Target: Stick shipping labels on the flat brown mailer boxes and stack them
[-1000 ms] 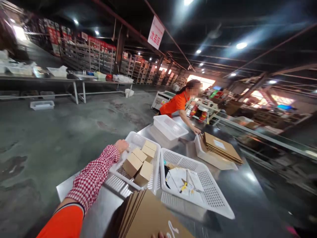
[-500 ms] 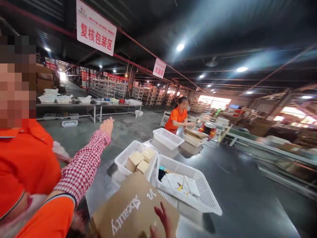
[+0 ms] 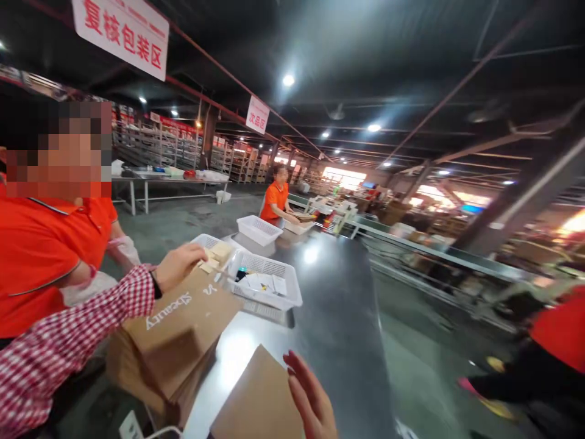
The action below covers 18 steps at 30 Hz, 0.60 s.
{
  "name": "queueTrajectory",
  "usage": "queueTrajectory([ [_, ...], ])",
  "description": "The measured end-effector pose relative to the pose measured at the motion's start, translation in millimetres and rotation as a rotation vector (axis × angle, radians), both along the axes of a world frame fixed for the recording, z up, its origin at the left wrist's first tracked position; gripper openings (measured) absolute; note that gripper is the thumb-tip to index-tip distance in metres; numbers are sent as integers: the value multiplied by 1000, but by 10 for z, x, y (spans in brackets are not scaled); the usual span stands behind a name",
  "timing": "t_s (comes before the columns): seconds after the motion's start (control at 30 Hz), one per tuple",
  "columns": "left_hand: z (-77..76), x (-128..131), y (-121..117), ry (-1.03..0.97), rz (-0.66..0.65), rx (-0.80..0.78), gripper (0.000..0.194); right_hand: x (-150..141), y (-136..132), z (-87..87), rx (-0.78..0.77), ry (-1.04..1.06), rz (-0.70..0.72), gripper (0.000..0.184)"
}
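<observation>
My left hand (image 3: 176, 266), in a red-checked sleeve, is curled over the top edge of a tilted stack of flat brown cartons (image 3: 183, 323) printed with white lettering. The stack stands at the near left edge of the dark metal table (image 3: 338, 317). My right hand (image 3: 312, 397) is at the bottom of the view. Its fingers are spread flat against the edge of a separate flat brown carton (image 3: 256, 402) lying on the table.
Behind the stack sit a white basket of small brown boxes (image 3: 201, 239) and a white basket of papers (image 3: 292, 299). Farther along is another white basket (image 3: 258, 229). A co-worker in orange (image 3: 46, 256) stands close on my left, another (image 3: 275, 201) at the far end, and a third person (image 3: 560, 341) on the right.
My left hand came off the basket of boxes, swung up through the air and landed on the printed carton stack. The view turned left and back. My right hand now rests on another flat carton.
</observation>
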<state>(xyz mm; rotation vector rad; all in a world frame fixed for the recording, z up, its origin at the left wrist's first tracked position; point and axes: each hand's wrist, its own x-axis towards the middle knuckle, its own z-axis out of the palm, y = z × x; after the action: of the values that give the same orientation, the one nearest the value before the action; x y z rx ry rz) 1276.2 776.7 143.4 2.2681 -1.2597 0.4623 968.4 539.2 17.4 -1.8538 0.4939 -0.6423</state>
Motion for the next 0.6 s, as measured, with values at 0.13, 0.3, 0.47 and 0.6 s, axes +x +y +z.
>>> queueTrajectory([
  [0.13,-396,-803,-129,101,-448,-151,38,62,-42,417,-8,7,76,71],
  [0.3,-700,-1247,-272,517,-690,-239,27,235,289,516,348,99,596,68],
  [0.47,-1216,-1440,-413,1203,-442,-487,54,271,625,156,533,-167,200,38],
  [0.6,-1557,-1712,-544,1469,-506,-302,64,235,719,-251,324,-174,-118,47],
])
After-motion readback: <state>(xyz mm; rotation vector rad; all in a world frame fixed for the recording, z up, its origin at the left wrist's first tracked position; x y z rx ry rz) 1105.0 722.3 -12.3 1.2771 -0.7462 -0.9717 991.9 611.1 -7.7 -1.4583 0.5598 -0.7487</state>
